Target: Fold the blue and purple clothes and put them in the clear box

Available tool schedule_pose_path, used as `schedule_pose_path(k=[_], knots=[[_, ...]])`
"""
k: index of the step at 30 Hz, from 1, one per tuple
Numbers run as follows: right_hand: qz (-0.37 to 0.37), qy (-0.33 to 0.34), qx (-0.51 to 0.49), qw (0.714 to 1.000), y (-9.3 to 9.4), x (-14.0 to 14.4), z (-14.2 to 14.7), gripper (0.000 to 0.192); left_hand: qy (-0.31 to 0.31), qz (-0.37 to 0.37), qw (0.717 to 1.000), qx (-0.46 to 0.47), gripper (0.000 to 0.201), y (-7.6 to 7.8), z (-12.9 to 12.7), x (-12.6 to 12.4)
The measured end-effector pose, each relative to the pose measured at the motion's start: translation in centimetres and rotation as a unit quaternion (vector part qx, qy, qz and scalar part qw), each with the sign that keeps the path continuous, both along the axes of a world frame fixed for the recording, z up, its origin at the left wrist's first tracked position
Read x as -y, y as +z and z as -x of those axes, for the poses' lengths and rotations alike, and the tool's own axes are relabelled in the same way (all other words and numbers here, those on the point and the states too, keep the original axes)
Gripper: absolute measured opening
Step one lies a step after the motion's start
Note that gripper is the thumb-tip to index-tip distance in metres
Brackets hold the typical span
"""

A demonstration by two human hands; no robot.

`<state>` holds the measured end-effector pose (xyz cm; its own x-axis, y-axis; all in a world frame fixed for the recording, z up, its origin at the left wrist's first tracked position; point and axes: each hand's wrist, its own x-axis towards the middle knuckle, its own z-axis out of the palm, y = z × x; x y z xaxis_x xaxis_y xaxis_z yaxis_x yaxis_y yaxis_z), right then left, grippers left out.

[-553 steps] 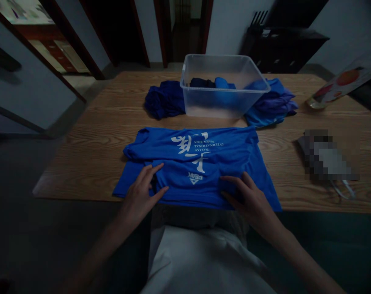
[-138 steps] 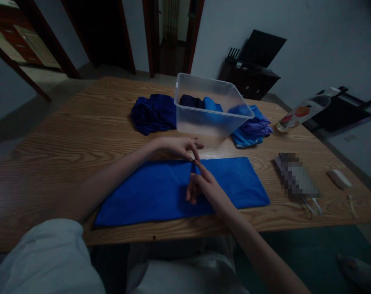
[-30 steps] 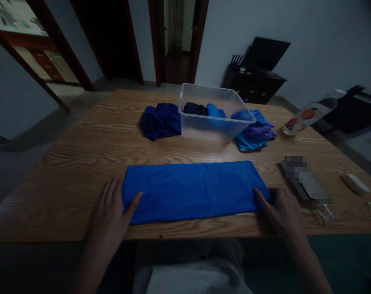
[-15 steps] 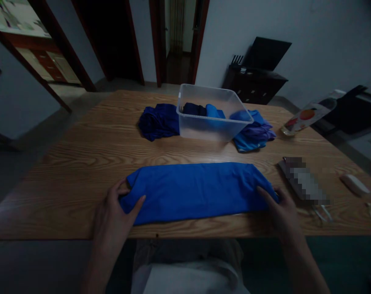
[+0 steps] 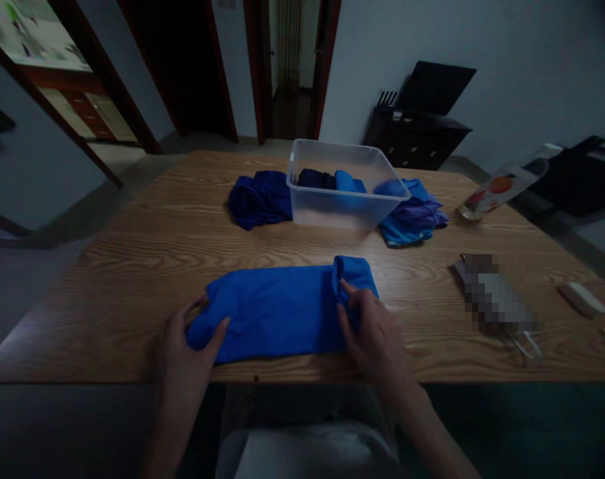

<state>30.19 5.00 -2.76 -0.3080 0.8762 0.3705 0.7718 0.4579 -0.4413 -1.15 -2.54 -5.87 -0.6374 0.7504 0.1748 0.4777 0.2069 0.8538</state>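
From the head camera, we have a blue T-shirt (image 5: 277, 309), already folded into a long band, lying along the near edge of the wooden table (image 5: 132, 253). Our right hand (image 5: 375, 332) grips the band's right end, which is turned up and over toward the middle, fingers closed on the cloth. Our left hand (image 5: 182, 346) pinches the left end between thumb and fingers, holding it at the table's surface. We judge the step in hand to be the crosswise fold, or a roll, of the band; the next move seems to call for carrying the right end further left with its edges kept square while the left end is held fast. Toward the far edge stands a clear plastic bin (image 5: 346, 186) with folded garments inside, a dark blue heap (image 5: 257, 198) just left of it, a lighter blue pile (image 5: 416, 214) touching its right side. A blurred-out object (image 5: 494, 296) and a small white item (image 5: 582, 299) lie well apart near the right edge. Nothing blocks the fold.
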Motion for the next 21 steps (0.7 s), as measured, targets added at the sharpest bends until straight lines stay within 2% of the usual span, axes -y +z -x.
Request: schedule_pose_path(k=[2, 5, 9, 12, 14, 18, 19, 21], knots=[[-0.022, 0.053, 0.025, 0.998, -1.0, 0.4, 0.8, 0.009, 0.014, -0.009, 0.999, 0.031, 0.066, 0.6, -0.4, 0.2], [-0.021, 0.098, 0.038, 0.994, -1.4, 0.8, -0.1, 0.025, 0.027, -0.007, 0.996, 0.090, 0.070, 0.9, -0.7, 0.7], [-0.024, 0.078, 0.042, 0.996, -0.6, -0.3, -2.8, 0.041, 0.052, -0.027, 0.984, 0.165, 0.084, 0.0, -0.7, 1.2], [-0.026, 0.052, 0.086, 0.995, -1.0, -1.9, -3.9, 0.061, 0.054, -0.073, 0.964, 0.252, 0.090, -0.5, -1.0, 1.5], [-0.009, 0.053, 0.117, 0.992, -2.0, -2.7, -3.9, 0.077, 0.053, -0.085, 0.938, 0.331, 0.086, -0.4, -1.4, 1.6], [-0.001, 0.064, 0.158, 0.985, -3.6, -3.0, -3.2, 0.093, 0.137, -0.114, 0.880, 0.440, 0.074, -0.5, -2.4, 2.0], [-0.005, 0.069, 0.163, 0.984, -3.8, -2.9, -3.2, 0.093, 0.145, -0.113, 0.879, 0.439, 0.069, -0.7, -2.7, 2.2], [-0.016, 0.081, 0.171, 0.982, -3.8, -2.7, -3.2, 0.092, 0.121, -0.091, 0.898, 0.412, 0.052, -1.3, -3.1, 2.9]])
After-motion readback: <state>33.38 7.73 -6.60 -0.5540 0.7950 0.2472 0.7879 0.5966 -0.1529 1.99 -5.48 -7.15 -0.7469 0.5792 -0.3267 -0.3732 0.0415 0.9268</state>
